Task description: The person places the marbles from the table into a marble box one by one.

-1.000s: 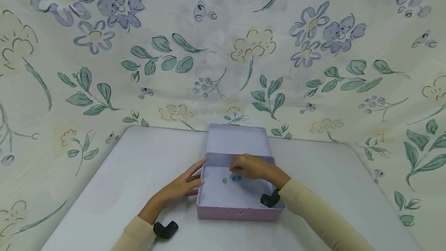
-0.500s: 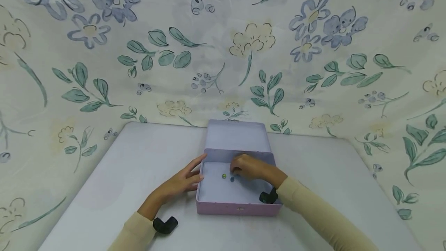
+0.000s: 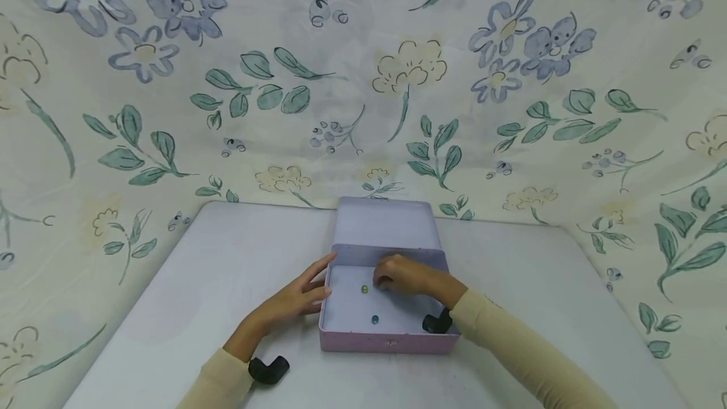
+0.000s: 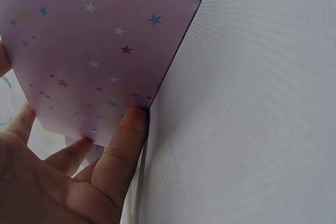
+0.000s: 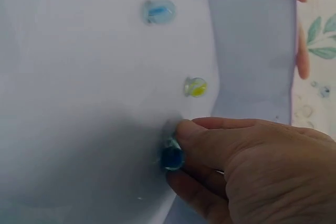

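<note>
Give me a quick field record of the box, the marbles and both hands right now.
box: lilac tin, lid open and standing at the far side, on the white table
right hand: right hand inside the box, fingers pinching a dark blue marble
left hand: left hand against the box's left outer wall, fingers straight
loose marbles: yellow-green marble near the box's middle; light blue marble nearer the front wall
backdrop: floral cloth
</note>
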The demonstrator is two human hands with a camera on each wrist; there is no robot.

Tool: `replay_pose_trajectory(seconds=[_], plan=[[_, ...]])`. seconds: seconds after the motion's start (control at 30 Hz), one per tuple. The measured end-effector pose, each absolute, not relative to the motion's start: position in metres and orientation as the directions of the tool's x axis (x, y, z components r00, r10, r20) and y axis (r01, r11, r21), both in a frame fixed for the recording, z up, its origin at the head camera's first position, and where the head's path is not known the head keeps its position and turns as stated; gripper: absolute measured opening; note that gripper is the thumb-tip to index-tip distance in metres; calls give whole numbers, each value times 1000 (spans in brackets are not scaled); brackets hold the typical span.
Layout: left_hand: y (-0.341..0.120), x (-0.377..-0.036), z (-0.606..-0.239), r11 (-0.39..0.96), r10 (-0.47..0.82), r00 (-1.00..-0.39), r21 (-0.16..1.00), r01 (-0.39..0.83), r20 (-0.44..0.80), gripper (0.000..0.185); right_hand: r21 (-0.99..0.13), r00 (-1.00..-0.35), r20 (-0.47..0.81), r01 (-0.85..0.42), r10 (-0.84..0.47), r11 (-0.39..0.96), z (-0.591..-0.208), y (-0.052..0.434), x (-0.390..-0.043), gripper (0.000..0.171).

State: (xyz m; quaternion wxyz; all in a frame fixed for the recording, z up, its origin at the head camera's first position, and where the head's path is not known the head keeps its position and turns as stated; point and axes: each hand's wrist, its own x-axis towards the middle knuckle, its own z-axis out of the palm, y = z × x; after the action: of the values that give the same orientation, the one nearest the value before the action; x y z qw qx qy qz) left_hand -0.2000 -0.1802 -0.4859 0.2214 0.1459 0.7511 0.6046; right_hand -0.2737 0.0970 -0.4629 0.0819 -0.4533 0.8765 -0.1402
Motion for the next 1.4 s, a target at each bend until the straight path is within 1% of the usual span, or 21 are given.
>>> replay_pose_trajectory(seconds=[0.27,0.4,0.53,0.8,0.9,1.0,1.1,1.4], plan=[[-180,-198,-488,240,474,-864,969,-61,-172,67,-402,-624,18,-720,-781,566,-454,99,-275,15],[-180,-198,-489,234,474,-865,971,-56,-164,67,-441,-619,39,-715,-784,542,-445,104,-275,16],[-181,-197,-491,228,479,-863,972,-51,-158,67,-441,-615,65,-725,-786,530,-434,115,-273,16],[-182,-199,-488,223,485,-862,974,-42,-148,68,-465,-650,106,-701,-752,541,-402,151,-261,18],[-182,-200,-488,224,484,-863,974,-42,-149,68,-446,-657,128,-707,-743,549,-395,163,-257,18],[-182,-201,-488,224,489,-859,973,-45,-153,69,-432,-664,151,-711,-732,555,-395,178,-253,18],[-182,-200,-488,221,492,-857,974,-48,-154,69,-445,-681,172,-698,-712,561,-398,193,-246,17],[-183,-200,-488,216,497,-856,975,-40,-145,68,-488,-768,257,-628,-587,607,-413,247,-224,18]])
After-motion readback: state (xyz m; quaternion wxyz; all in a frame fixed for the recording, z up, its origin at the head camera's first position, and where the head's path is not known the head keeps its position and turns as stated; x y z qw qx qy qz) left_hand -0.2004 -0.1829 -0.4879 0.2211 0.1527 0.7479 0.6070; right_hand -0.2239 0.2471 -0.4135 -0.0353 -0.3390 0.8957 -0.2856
